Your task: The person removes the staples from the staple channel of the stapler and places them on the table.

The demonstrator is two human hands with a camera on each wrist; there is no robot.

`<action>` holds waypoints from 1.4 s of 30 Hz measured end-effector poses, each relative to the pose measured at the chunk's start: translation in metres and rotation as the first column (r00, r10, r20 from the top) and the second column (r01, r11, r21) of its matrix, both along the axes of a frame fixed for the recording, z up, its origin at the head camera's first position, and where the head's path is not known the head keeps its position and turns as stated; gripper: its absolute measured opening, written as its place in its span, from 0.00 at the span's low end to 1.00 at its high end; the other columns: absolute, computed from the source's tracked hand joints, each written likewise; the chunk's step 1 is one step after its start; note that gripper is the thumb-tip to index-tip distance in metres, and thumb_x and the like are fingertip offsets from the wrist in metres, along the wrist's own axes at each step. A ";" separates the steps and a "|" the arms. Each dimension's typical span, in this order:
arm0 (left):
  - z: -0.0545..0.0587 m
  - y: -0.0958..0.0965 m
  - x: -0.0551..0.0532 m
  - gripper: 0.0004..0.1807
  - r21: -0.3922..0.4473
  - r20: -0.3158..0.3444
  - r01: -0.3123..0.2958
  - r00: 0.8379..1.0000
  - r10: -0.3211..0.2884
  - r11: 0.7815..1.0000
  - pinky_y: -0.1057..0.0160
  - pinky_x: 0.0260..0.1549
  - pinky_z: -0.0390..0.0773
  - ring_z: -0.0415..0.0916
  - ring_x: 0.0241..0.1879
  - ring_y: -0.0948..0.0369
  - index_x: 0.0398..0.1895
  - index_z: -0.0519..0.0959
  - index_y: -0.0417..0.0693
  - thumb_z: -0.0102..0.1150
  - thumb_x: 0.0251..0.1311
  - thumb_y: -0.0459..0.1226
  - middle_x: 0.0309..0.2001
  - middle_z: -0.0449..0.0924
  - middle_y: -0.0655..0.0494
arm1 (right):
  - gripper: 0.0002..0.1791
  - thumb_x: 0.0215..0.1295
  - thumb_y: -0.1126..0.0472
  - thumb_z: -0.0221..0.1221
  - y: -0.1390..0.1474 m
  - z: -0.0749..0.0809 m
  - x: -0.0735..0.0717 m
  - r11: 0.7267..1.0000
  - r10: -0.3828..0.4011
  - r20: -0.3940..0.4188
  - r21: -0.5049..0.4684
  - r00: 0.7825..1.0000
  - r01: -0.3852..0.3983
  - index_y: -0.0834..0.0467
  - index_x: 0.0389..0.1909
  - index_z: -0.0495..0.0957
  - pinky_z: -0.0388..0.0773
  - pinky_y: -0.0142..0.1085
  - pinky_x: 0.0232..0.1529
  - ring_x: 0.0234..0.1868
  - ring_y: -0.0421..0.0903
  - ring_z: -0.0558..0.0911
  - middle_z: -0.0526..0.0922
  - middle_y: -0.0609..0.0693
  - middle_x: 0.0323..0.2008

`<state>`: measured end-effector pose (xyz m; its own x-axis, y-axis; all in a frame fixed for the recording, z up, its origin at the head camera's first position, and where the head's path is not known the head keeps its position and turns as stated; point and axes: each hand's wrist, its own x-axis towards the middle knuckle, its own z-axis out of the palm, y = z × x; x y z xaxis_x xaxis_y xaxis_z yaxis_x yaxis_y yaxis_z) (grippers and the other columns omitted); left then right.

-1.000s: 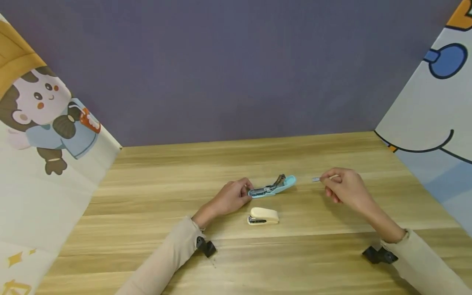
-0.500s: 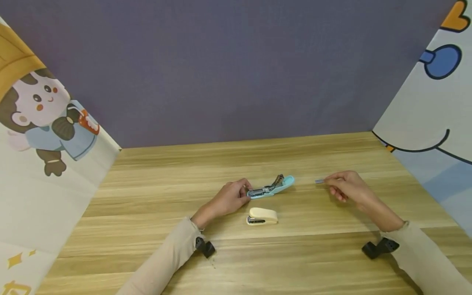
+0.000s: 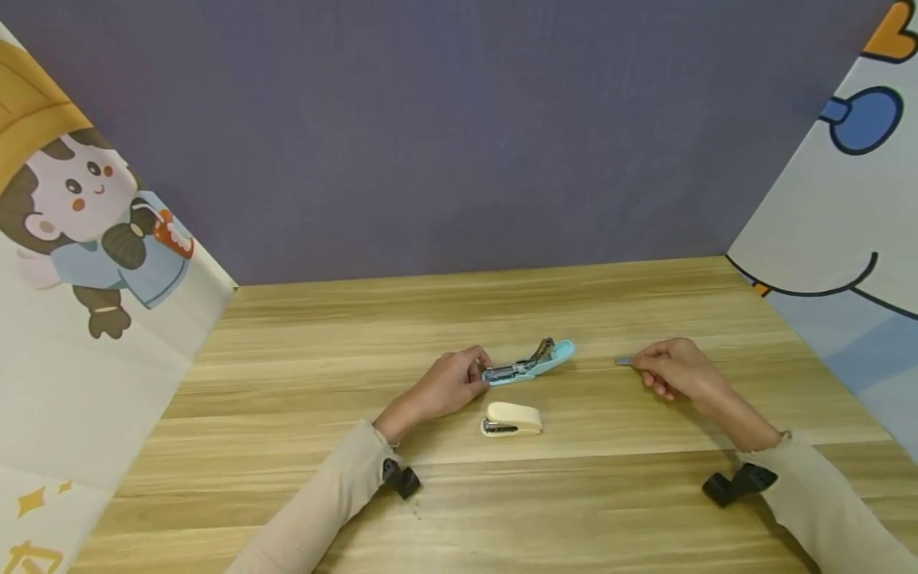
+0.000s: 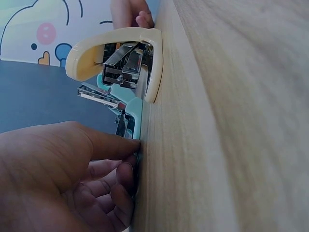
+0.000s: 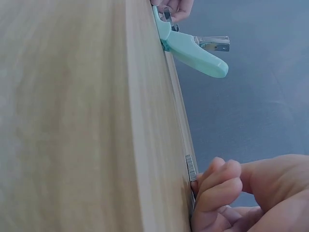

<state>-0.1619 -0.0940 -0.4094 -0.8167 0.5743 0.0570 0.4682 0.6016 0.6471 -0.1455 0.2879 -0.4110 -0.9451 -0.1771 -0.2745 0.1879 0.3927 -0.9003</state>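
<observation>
Left hand [image 3: 455, 384] pinches an opened light-blue plastic stapler [image 3: 512, 371], right hand [image 3: 676, 369] a thin grey metal strip [image 3: 623, 361], looks like staples.

Right hand [image 3: 677, 369] and staple strip [image 3: 623, 361] — now slightly farther from the light-blue stapler [image 3: 534, 369].

Soft, even light fills the head view, with a faint sheen on the counter [image 3: 559, 518] and a weak shadow beside the right sleeve [image 3: 825, 494], while both wrist views look cooler, their nearest counter grain blurred, and highlights glint off the teal stapler [image 5: 193, 52].
</observation>
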 end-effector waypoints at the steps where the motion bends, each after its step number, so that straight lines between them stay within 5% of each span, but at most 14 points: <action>1: 0.000 0.000 0.000 0.12 0.002 0.000 0.001 1.000 -0.001 1.000 0.68 0.26 0.72 0.70 0.23 0.67 0.48 0.77 0.43 0.64 0.62 0.31 0.26 0.77 0.60 | 0.19 0.75 0.60 0.53 0.000 0.000 0.000 1.000 0.000 -0.001 0.008 1.000 0.000 0.76 0.50 0.74 0.69 0.30 0.14 0.15 0.37 0.70 0.76 0.49 0.19; 14: 0.002 0.000 -0.004 0.12 0.000 0.004 0.000 1.000 0.000 1.000 0.68 0.27 0.72 0.70 0.24 0.66 0.48 0.77 0.43 0.64 0.62 0.31 0.26 0.77 0.60 | 0.17 0.75 0.59 0.53 -0.002 0.003 -0.002 0.998 0.004 -0.010 0.068 1.000 -0.003 0.72 0.37 0.76 0.73 0.32 0.17 0.17 0.40 0.73 0.77 0.51 0.20; 24: 0.001 0.002 -0.005 0.12 -0.007 0.005 -0.011 1.000 0.011 1.000 0.67 0.27 0.74 0.71 0.24 0.67 0.48 0.77 0.43 0.64 0.62 0.31 0.25 0.77 0.61 | 0.20 0.76 0.54 0.53 -0.014 0.015 0.003 0.993 0.017 -0.062 0.118 0.998 -0.010 0.71 0.49 0.70 0.75 0.35 0.18 0.17 0.42 0.75 0.79 0.54 0.22; 36: 0.007 -0.005 0.002 0.17 -0.009 -0.012 0.035 0.999 -0.035 0.999 0.65 0.29 0.73 0.69 0.22 0.67 0.54 0.71 0.42 0.62 0.65 0.31 0.25 0.77 0.61 | 0.15 0.74 0.59 0.54 -0.046 0.025 0.014 0.963 0.194 -0.148 0.215 0.970 -0.160 0.69 0.45 0.77 0.78 0.37 0.19 0.18 0.46 0.77 0.79 0.55 0.21; 42: 0.020 -0.018 0.015 0.13 -0.104 -0.060 0.050 0.997 -0.056 0.993 0.67 0.28 0.74 0.70 0.24 0.67 0.50 0.75 0.41 0.62 0.65 0.33 0.25 0.75 0.62 | 0.13 0.74 0.60 0.55 -0.063 0.030 0.022 0.954 0.253 -0.213 0.215 0.944 -0.207 0.67 0.44 0.78 0.77 0.37 0.20 0.19 0.46 0.77 0.79 0.53 0.21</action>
